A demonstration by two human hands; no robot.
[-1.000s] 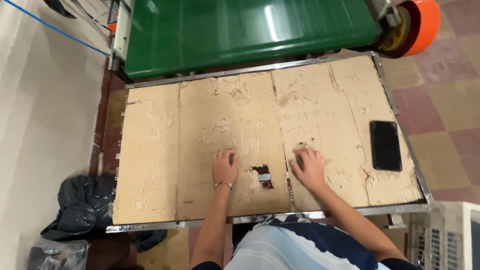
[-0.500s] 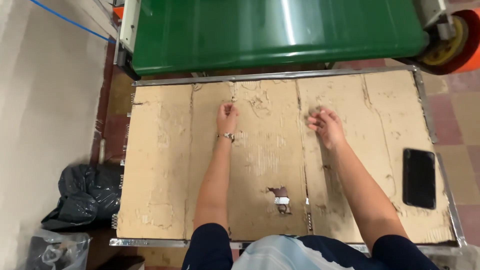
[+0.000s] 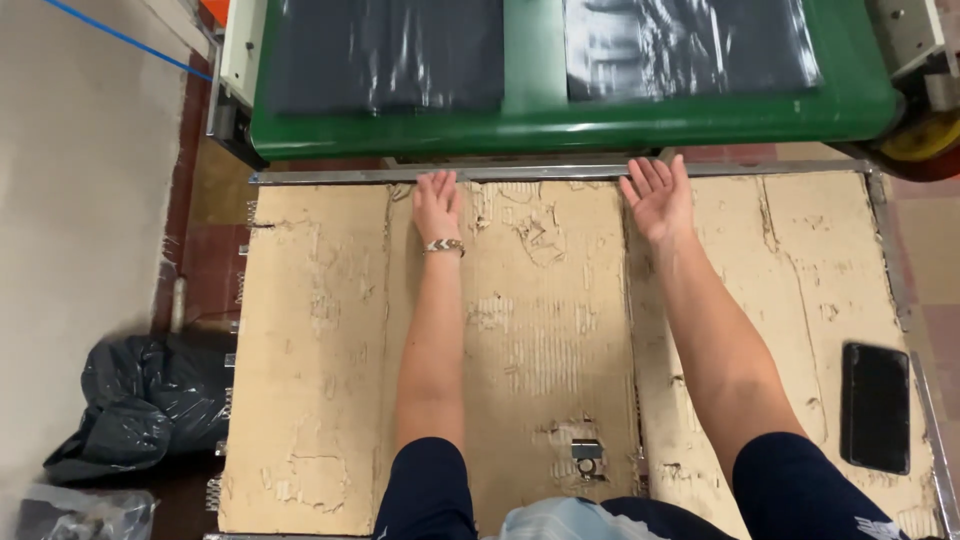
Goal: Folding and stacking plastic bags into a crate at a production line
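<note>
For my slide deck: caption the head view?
Both hands, left hand and right hand, reach across worn cardboard toward a green machine.

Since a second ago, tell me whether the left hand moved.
Yes. The left hand has slid forward across the cardboard, from near the taped patch to the far metal edge.

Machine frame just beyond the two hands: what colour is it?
Green, with dark sheets lying on top; the head view shows it.

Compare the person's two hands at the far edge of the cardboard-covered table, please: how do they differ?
The left hand lies flat, palm down, fingers together, with a bracelet at its wrist; the right hand has no bracelet, its fingers slightly spread and lifted. Both are empty and reach the table's metal edge beside the green conveyor.
</note>
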